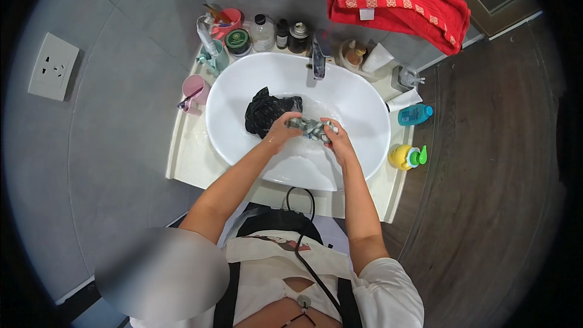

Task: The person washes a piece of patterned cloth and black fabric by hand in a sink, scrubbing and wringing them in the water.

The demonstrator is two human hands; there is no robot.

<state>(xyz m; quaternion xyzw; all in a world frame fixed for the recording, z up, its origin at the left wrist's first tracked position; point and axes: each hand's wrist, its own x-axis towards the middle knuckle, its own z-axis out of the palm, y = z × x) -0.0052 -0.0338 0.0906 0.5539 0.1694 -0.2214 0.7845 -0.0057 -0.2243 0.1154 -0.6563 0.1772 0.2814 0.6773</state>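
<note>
Over the white oval sink (364, 106), my two hands hold a bunched, wet-looking cloth (311, 128) patterned in grey, green and white. My left hand (283, 132) grips its left end, fingers closed round it. At the other end my right hand (337, 138) pinches the cloth between thumb and fingers. A black garment (267, 112) lies crumpled in the sink, just beyond and left of my left hand. Shallow water shows around it. What kind of item the patterned cloth is, I cannot tell.
A dark faucet (319, 61) stands at the sink's far edge. Cups, jars and bottles line the back left, including a pink cup (195, 89). On the right are a blue bottle (415, 115) and a yellow pump bottle (404, 157). A red towel (398, 3) hangs above.
</note>
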